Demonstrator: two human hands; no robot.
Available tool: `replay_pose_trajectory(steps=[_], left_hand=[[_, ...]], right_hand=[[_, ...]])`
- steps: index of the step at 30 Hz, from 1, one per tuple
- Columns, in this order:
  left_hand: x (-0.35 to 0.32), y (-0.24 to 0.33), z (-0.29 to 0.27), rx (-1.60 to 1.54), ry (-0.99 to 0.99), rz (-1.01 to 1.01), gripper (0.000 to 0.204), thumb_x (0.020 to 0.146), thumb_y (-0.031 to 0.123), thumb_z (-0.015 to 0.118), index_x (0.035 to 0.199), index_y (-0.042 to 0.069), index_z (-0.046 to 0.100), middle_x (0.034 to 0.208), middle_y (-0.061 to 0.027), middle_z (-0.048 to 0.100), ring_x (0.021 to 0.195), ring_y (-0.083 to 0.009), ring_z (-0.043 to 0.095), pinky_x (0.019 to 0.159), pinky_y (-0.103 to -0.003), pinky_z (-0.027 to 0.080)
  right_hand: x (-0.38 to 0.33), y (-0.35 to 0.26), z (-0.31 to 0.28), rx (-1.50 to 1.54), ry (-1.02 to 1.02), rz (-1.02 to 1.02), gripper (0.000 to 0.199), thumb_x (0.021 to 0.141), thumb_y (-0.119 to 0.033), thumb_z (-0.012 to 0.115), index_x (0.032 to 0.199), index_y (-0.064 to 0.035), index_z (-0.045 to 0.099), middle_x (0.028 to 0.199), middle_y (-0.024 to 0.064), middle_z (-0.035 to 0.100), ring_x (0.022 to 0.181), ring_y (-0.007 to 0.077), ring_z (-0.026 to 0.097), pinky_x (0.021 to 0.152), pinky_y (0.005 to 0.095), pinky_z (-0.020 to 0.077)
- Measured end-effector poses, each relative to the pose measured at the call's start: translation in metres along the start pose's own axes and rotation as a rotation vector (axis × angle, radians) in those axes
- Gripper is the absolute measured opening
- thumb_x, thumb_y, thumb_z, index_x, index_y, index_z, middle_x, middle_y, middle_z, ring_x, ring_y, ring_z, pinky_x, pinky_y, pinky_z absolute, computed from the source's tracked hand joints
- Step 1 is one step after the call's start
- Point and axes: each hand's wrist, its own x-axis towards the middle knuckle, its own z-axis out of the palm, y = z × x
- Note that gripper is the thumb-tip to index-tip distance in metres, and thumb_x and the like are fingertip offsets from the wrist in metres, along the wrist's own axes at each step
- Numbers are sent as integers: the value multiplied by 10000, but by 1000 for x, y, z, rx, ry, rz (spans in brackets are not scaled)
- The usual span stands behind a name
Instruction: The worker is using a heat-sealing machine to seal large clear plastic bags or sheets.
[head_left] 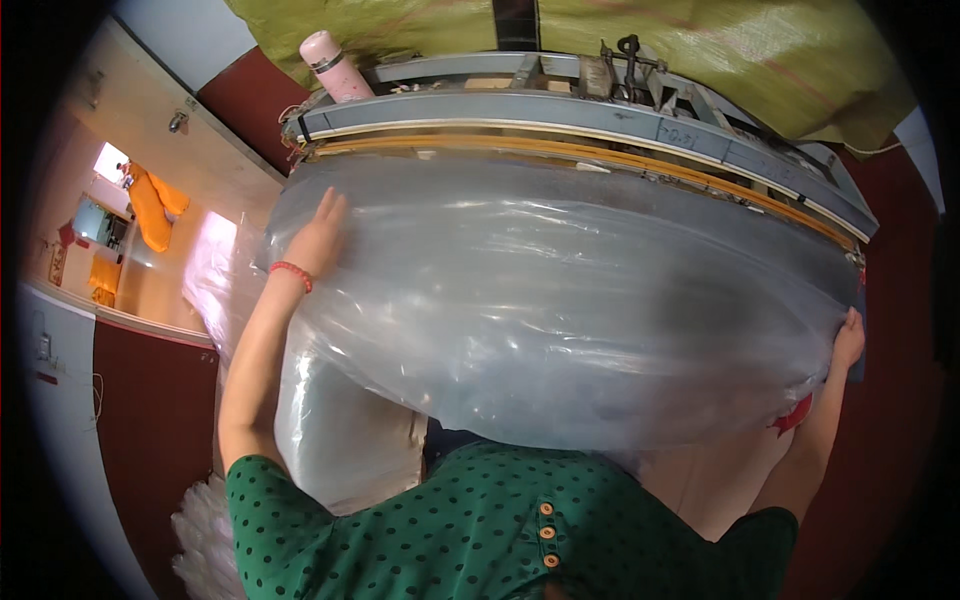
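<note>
Plastic bag (pixel 560 300), bulky dark contents, between both hands (pixel 318 240).

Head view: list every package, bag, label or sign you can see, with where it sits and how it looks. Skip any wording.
Clear plastic bag: big, bulging, glossy, across the middle, left hand on its top left, right hand at its right end.
Green sack: yellowish-green woven material, along the top behind the grey metal machine frame.
Pink flask: cylinder standing tilted on the frame's left end.
Red wall sign: small, far left, too small to make out.
</note>
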Motion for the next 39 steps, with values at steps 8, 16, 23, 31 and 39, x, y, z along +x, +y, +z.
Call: replay_pose_trajectory(steps=[8, 16, 23, 31, 39], left_hand=[[30, 42, 14, -5, 350, 94, 507, 727, 83, 584, 1201, 51, 408, 1237, -132, 394, 1076, -315, 432, 868, -374, 390], [89, 51, 48, -83, 396, 77, 214, 702, 283, 655, 687, 76, 604, 758, -40, 575, 836, -244, 510, 748, -390, 377], [95, 59, 70, -373, 549, 79, 165, 714, 182, 655, 742, 38, 580, 708, -99, 548, 648, -263, 525, 592, -332, 418], [91, 85, 66, -408, 607, 271, 138, 705, 118, 650, 780, 31, 574, 720, -104, 547, 685, -251, 514, 624, -330, 425], [111, 89, 64, -590, 687, 168, 75, 762, 92, 534, 805, 30, 540, 766, -149, 543, 699, -290, 531, 653, -375, 432]], right_hand=[[-6, -9, -14, 19, -17, 15, 395, 884, -413, 357, 1011, -89, 543, 947, 183, 565, 885, 380, 516, 720, 402, 411], [0, -1, -5, -5, -36, 8, 422, 885, -424, 345, 1031, -81, 544, 960, 186, 562, 898, 381, 513, 739, 401, 414], [-1, 48, -18, 882, -44, 193, 397, 875, -344, 469, 1043, 7, 545, 948, 52, 578, 868, 161, 531, 793, 263, 401], [-47, 53, -111, 1246, 14, 383, 341, 853, -289, 535, 1079, -34, 523, 1006, 47, 549, 932, 142, 501, 843, 293, 380], [-3, 59, -81, 1060, 113, 394, 271, 809, -213, 583, 970, 4, 598, 896, 53, 606, 805, 142, 560, 731, 262, 447]])
